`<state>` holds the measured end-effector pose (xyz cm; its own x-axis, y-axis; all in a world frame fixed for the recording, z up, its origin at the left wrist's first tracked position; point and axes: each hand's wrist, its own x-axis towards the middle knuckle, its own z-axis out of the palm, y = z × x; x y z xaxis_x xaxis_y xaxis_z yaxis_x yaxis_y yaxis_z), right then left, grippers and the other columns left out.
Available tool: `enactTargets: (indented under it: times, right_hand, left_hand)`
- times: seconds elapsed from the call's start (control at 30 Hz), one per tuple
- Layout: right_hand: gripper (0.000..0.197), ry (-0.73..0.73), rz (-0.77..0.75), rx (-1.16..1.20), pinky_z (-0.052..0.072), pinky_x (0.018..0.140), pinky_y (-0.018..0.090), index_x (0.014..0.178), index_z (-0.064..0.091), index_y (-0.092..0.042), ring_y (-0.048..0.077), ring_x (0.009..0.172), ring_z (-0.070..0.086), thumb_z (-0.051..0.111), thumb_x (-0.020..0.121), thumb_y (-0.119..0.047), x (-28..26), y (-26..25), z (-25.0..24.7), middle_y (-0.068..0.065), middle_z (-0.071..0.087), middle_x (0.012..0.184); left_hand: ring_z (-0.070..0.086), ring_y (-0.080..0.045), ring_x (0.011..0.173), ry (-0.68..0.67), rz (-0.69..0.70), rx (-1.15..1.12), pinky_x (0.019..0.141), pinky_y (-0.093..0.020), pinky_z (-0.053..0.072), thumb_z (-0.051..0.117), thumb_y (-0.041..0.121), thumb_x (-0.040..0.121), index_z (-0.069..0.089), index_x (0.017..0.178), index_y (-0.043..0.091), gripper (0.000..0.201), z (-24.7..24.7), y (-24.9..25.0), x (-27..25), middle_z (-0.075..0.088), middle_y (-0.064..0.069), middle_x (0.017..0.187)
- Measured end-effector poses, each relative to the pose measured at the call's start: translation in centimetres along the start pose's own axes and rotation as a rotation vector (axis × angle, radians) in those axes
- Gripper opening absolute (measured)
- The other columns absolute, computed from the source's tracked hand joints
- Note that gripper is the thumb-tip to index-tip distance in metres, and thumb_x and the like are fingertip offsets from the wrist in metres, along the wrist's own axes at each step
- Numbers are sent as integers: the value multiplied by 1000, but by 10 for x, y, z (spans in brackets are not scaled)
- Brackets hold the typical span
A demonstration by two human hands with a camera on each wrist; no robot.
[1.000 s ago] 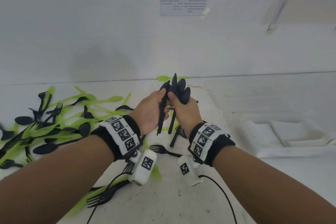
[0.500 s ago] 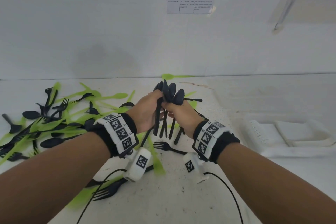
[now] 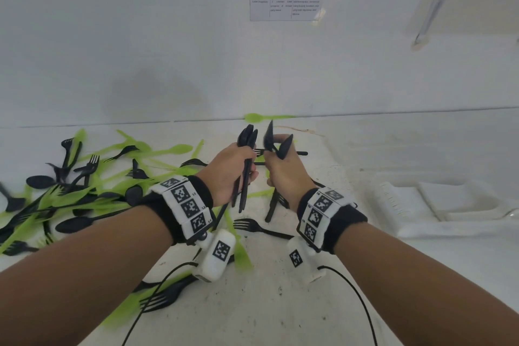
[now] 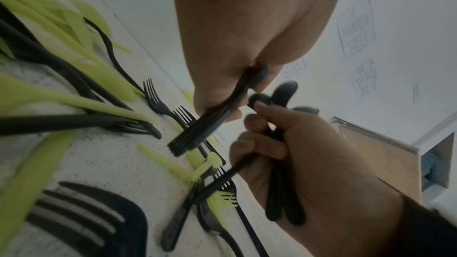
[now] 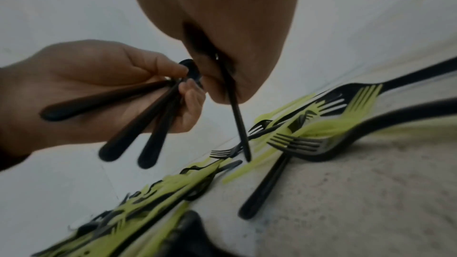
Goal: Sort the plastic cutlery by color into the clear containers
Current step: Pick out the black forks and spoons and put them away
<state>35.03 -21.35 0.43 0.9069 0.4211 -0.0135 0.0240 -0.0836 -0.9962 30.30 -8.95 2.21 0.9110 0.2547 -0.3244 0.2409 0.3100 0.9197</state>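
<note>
My left hand (image 3: 233,171) grips a bundle of black spoons (image 3: 247,136), bowls up, handles hanging below the fist. In the left wrist view those handles (image 4: 197,132) lie packed together. Just to its right, my right hand (image 3: 283,174) grips a few more black spoons (image 3: 283,146), also bowls up; one thin black handle (image 5: 237,120) points down toward the table. The hands are a small gap apart above the white table (image 3: 280,303). Clear containers (image 3: 393,205) sit at the right.
A mixed pile of green and black cutlery (image 3: 70,199) covers the table's left side. Black forks (image 3: 252,226) lie just under my hands and near my left forearm (image 3: 160,300). A green spoon (image 3: 252,117) lies by the back wall. Cables trail from both wrist cameras.
The hands held one black bundle together; now they have moved apart, each keeping part of it. The bundle sits slightly lower than a second ago.
</note>
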Motion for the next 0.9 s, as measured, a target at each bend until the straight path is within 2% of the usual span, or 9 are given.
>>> enactTargets:
  times: [0.1, 0.23, 0.37, 0.47, 0.6, 0.7, 0.77, 0.83, 0.9]
  right_hand:
    - [19, -94, -36, 34, 43, 61, 13, 105, 69, -26, -5, 65, 58, 51, 105, -19, -4, -3, 8, -18, 66, 74]
    - [29, -182, -20, 90, 44, 63, 11, 90, 71, -23, -7, 63, 59, 49, 103, -9, -7, -8, 8, -19, 66, 68]
    - [18, -27, 69, 117, 50, 64, 22, 105, 69, -24, 11, 70, 56, 51, 105, -26, 4, -8, 7, -4, 62, 87]
    - [30, 76, 202, 105, 44, 54, 28, 121, 40, -24, 14, 65, 43, 56, 99, -38, 8, -3, 2, 3, 50, 95]
    - [39, -150, 140, -24, 38, 54, 30, 126, 37, -29, 12, 57, 41, 42, 95, -8, 1, -12, 4, 0, 52, 94]
    - [48, -236, 101, -20, 38, 57, 24, 133, 49, -29, -4, 52, 50, 39, 95, -1, -1, -17, 10, -10, 67, 118]
    - [49, -252, 52, -80, 40, 63, 20, 138, 49, -28, -9, 70, 57, 40, 97, -1, 1, -16, 13, -8, 65, 128]
    - [45, -283, 33, -98, 40, 62, 18, 139, 50, -27, -7, 72, 56, 42, 101, -5, 1, -14, 14, -8, 66, 117]
    - [34, -325, 68, -81, 40, 59, 21, 132, 54, -31, -2, 59, 49, 43, 105, -13, -1, -12, 13, -11, 61, 96]
  left_hand:
    - [53, -11, 71, -25, 22, -39, 73, -28, 44, 51, 13, 98, 59, 114, 11, 17, 7, 3, -3, 62, -2, 89]
    - [47, -8, 57, 20, -16, -55, 63, -25, 40, 53, 25, 104, 64, 105, 10, 19, 1, 6, -1, 60, 4, 69]
    - [46, -13, 59, 78, -41, -87, 62, -29, 42, 57, 26, 103, 56, 113, 8, 20, -6, 4, 2, 50, -3, 72]
    - [49, -15, 60, 98, -35, -88, 64, -31, 46, 62, 26, 101, 49, 109, 11, 22, -11, 5, 5, 52, -4, 74]
    - [52, -14, 61, 45, -19, -85, 63, -29, 48, 59, 30, 104, 55, 112, 8, 23, -7, 4, 3, 54, -4, 79]
    - [68, -21, 78, -34, 12, -82, 76, -40, 57, 51, 35, 107, 66, 122, 5, 37, 0, 5, -1, 68, -9, 95]
    - [68, -29, 97, -22, 30, -62, 94, -50, 55, 55, 37, 105, 65, 126, 2, 42, -1, 5, -1, 68, -14, 107]
    - [64, -32, 101, 28, 38, -22, 103, -55, 49, 58, 35, 104, 65, 124, 1, 40, -5, 4, 2, 65, -17, 109]
    - [61, -29, 94, 65, 23, -19, 97, -53, 52, 58, 34, 103, 66, 114, 4, 33, -9, 3, 5, 64, -15, 103]
